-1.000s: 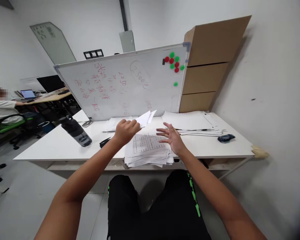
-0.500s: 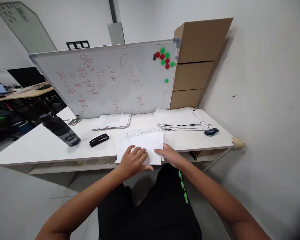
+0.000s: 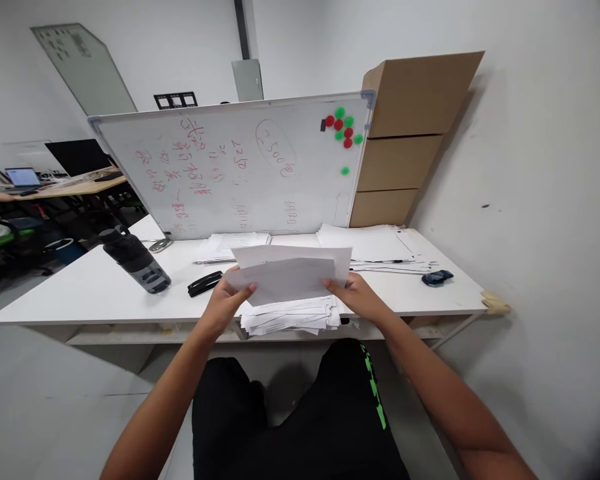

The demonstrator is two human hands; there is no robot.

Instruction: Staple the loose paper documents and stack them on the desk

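White paper sheets [image 3: 291, 280], at least two and slightly fanned, are held up and tilted over the front of the desk. My left hand [image 3: 229, 300] grips their left edge, thumb on the near face. At the right edge my right hand [image 3: 353, 293] pinches them the same way, its other fingers behind the paper. Just below them, an uneven pile of paper [image 3: 290, 319] lies at the desk's front edge. A black stapler [image 3: 205, 284] sits close to my left hand, on its left.
On the white desk [image 3: 100, 287] stand a dark bottle [image 3: 137, 263], a left paper stack [image 3: 230, 247] and a larger right stack [image 3: 370, 243]. A dark blue object [image 3: 437, 278] lies far right. Behind are a whiteboard [image 3: 260, 187] and cardboard boxes [image 3: 405, 143]. A person's arm [image 3: 3, 197] shows far left.
The sheets have been lifted and tilted up, uncovering the pile beneath. My left hand has gone from lying flat on the paper to gripping its left edge. The view has shifted slightly.
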